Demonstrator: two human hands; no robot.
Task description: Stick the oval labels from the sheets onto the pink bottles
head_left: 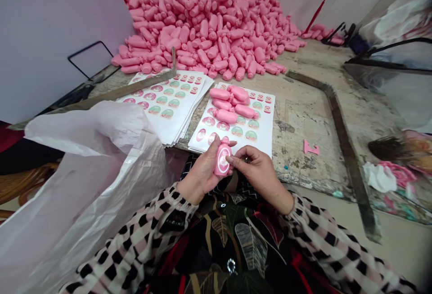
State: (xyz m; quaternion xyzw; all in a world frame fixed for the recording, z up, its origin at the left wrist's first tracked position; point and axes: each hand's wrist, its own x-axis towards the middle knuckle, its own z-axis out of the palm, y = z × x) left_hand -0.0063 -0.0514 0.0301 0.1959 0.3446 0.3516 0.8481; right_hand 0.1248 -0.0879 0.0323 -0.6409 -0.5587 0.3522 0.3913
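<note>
My left hand (203, 167) is closed round a small pink plastic bottle (218, 169), held upright above my lap with its neck pointing away from me. An oval pink-and-white sticker (223, 161) lies on the bottle's front. My right hand (258, 170) is beside it, fingers curled, with the thumb and fingertip at the sticker's right edge. Just beyond my hands, several pink bottles (226, 116) lie on a sheet of round and oval stickers (263, 139). Another stack of sticker sheets (168, 125) is to the left.
A large heap of pink bottles (209, 28) covers the back of the worn table (303, 114). Dark angled strips (340, 127) border the work area. A white plastic bag (111, 172) stands at my left. A small pink plastic piece (311, 147) and a brush (384, 149) lie to the right.
</note>
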